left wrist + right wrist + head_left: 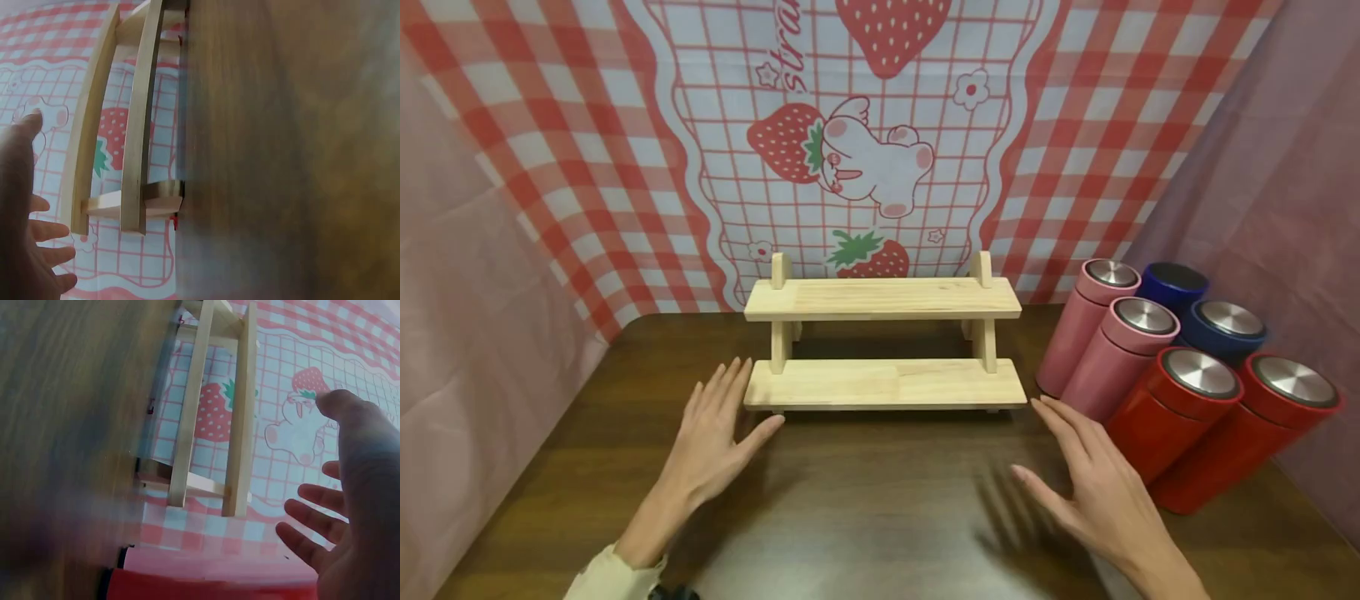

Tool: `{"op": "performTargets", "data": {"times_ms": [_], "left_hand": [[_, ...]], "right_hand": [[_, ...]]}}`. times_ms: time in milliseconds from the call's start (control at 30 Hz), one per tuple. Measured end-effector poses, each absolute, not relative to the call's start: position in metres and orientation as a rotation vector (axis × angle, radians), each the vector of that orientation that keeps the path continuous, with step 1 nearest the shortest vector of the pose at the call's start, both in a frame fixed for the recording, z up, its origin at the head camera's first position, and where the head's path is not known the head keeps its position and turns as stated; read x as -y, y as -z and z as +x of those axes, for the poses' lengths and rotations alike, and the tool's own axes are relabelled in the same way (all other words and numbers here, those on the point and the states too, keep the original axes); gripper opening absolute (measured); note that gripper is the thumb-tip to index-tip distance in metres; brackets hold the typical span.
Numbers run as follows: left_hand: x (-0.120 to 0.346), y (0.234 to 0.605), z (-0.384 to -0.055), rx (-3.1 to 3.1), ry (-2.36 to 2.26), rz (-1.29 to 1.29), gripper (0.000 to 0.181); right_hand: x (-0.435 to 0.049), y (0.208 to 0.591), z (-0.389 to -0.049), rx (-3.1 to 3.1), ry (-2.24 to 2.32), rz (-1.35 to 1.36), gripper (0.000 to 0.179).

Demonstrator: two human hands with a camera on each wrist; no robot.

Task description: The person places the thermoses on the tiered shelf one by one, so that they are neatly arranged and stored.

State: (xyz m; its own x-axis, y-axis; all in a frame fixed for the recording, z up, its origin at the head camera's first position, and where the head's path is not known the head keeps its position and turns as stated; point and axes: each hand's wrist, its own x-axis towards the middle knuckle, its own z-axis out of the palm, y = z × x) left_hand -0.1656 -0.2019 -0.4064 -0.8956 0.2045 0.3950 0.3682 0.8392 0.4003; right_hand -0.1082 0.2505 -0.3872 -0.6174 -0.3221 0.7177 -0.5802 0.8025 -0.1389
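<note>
Backdrop: red-and-white checked fabric (pixel 955 167) with strawberry prints, hung behind the work; pale pink cloth (pixel 482 292) at the left side.

Surface: dark brown wood-grain table (pixel 880 492).

Main item: pale wooden two-tier stand (pixel 883 383), upright at the table's far side, in front of the fabric; upper board set back from the lower, uprights near both ends.

Right of the stand, six tall cylindrical bottles grouped on the table: two glossy red bottles (pixel 1165 425) nearest the viewer, two pink bottles (pixel 1112 362) nearest the stand, two blue bottles (pixel 1221 337) behind, largely hidden. Five tops show a silver disc; the rear blue one is dark.

Hands: well apart, fingers extended, neither gripping anything. Left hand (pixel 707 442): fingertips at the lower board's left end, thumb by its front corner; contact cannot be told. Right hand (pixel 1101 492): fingertips just beside the lower board's right end, red bottles close behind it.

Smallest: cream sleeve (pixel 613 579) cuff at the left wrist.

Step, as judged: framing the stand from both ends, perhaps to check or square its position. Next move: an adjustment would call for even inward contact at both ends; taking a bottle would call for the right hand, being nearer, to curl round one body without knocking its neighbours.
</note>
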Motion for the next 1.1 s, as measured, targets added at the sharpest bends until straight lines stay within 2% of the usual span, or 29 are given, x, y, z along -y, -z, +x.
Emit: {"op": "performTargets", "data": {"times_ms": [200,567,800,1100], "left_hand": [[0.205,0.406,-0.179,2.530,0.878,-0.390,0.080],[0.211,0.415,-0.192,2.544,1.069,-0.300,0.079],[0.216,0.425,-0.197,2.582,1.147,-0.238,0.078],[0.216,0.432,-0.203,2.594,1.214,-0.214,0.075]], "right_hand": [[-0.253,0.382,-0.100,2.082,-0.560,0.647,0.068],[-0.270,0.387,-0.084,1.904,-0.656,0.546,0.061],[-0.277,0.393,-0.074,1.807,-0.803,0.416,0.055],[-0.285,0.397,-0.073,1.718,-0.934,0.217,0.039]]}}
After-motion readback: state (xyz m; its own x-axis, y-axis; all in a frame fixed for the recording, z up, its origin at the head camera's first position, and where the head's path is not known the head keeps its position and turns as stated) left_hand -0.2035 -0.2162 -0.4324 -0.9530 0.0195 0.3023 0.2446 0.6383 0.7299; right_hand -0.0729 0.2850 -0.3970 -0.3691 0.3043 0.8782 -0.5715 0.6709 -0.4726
